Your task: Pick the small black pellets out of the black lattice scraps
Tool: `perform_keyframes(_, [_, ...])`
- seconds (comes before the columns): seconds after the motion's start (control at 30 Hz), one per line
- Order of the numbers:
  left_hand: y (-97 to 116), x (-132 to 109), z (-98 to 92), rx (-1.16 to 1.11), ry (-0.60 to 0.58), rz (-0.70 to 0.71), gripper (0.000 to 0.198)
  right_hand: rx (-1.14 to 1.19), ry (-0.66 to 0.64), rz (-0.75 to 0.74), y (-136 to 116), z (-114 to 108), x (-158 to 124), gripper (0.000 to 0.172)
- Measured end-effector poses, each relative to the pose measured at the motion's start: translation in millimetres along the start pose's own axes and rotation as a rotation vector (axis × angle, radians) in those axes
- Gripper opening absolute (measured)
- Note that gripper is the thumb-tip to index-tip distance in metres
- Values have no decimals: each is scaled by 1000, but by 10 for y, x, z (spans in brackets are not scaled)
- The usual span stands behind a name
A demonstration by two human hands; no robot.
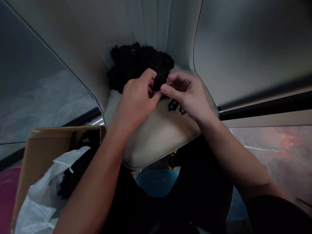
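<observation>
A dark, ragged-edged heap of black pieces (131,61) lies at the back of a pale chair seat (146,136). In front of it, a black piece (161,79) is pinched between both of my hands; its exact kind is too dark to make out. My left hand (138,94) grips it from the left with curled fingers. From the right, my right hand (188,91) closes thumb and fingertips at its edge. Just below the right hand, a small flat black scrap with holes (173,105) lies on the seat, beside a smaller black bit (182,111).
To the lower left stands a cardboard box (36,146) with a white plastic bag (41,198) and more black material (75,175) inside. The chair's backrest (146,22) rises behind the heap. Under the seat, a blue round object (157,182) shows between my legs.
</observation>
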State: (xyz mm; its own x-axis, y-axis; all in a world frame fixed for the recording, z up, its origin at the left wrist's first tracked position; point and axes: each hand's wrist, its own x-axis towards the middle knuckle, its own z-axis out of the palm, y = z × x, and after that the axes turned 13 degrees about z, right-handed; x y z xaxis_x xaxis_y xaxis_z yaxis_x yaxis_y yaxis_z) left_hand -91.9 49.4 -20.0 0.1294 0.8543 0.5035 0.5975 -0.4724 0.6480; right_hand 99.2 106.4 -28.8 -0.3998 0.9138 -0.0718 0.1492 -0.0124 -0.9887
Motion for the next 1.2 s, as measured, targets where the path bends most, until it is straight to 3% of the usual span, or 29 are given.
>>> perform_keyframes(0.1, [-42, 8, 41, -39, 15, 4, 25, 112, 61, 73, 60, 130, 5, 54])
perform_keyframes(0.27, [-77, 12, 73, -208, 35, -83, 29, 180, 39, 145, 54, 130, 24, 53])
perform_keyframes(0.57, [-40, 73, 232, -514, 186, -265, 55, 407, 56, 236, 118, 224, 67, 60])
perform_keyframes(0.9, [108, 97, 126, -538, 125, -164, 35, 262, -46, 182, -60, 151, -10, 67])
perform_keyframes(1.07, [165, 34, 28, -605, 6, -148, 14, 300, 5, 178, -136, -92, 79, 66])
perform_keyframes(1.2, [105, 5, -24, -574, 30, -205, 7, 287, -26, 108, -206, -234, 76, 57])
